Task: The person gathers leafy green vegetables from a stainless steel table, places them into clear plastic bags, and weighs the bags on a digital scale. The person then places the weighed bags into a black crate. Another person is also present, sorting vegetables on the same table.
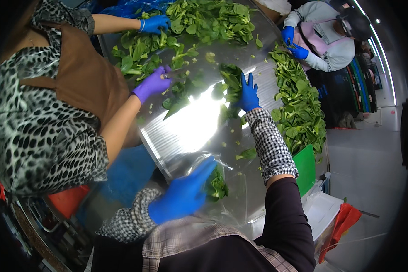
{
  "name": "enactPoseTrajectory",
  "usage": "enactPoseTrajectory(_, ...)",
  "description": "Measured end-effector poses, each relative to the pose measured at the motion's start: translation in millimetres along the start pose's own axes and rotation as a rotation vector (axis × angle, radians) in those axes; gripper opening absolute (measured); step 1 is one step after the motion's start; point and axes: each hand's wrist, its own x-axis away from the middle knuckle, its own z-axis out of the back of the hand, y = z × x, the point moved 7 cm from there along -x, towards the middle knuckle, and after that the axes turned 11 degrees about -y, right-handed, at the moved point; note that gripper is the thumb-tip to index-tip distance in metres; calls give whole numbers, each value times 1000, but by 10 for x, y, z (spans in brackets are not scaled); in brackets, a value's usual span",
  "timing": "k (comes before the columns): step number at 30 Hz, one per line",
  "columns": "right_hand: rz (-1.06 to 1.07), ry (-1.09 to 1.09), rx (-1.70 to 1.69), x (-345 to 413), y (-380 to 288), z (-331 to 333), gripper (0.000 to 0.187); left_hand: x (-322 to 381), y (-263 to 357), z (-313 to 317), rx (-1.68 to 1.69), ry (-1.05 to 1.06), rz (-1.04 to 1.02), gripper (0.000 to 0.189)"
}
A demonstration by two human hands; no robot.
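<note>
My left hand (182,195), in a blue glove and somewhat blurred, lies over a clear plastic bag (233,204) at the near edge of the metal table (187,136). Leafy greens (219,185) show in the bag beside its fingers; whether it grips the film I cannot tell. Farther out, my right hand (249,93), also blue-gloved, touches the right side of a bunch of greens (232,81), with several fingers spread; its thumb is hidden. A loose leaf (247,153) lies between the bag and my right sleeve.
A co-worker at left has a purple-gloved hand (153,83) and a blue-gloved hand (155,24) at the greens. Another co-worker's blue-gloved hands (294,46) are at upper right. Piles of greens line the far side (210,22) and right side (301,112). A green plastic board (305,170) stands near my right elbow.
</note>
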Motion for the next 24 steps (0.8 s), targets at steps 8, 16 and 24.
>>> enactPoseTrajectory(8,286,-159,-332,-561,-211,-220,85,-82,141,109,-137,-57,-122,78)
enactPoseTrajectory(16,160,70,-458,67,6,58,44,-46,83,-67,-133,30,-82,76)
enactPoseTrajectory(24,12,-83,-1458,1660,-334,1354,26,-72,-10,-224,15,47,-93,84)
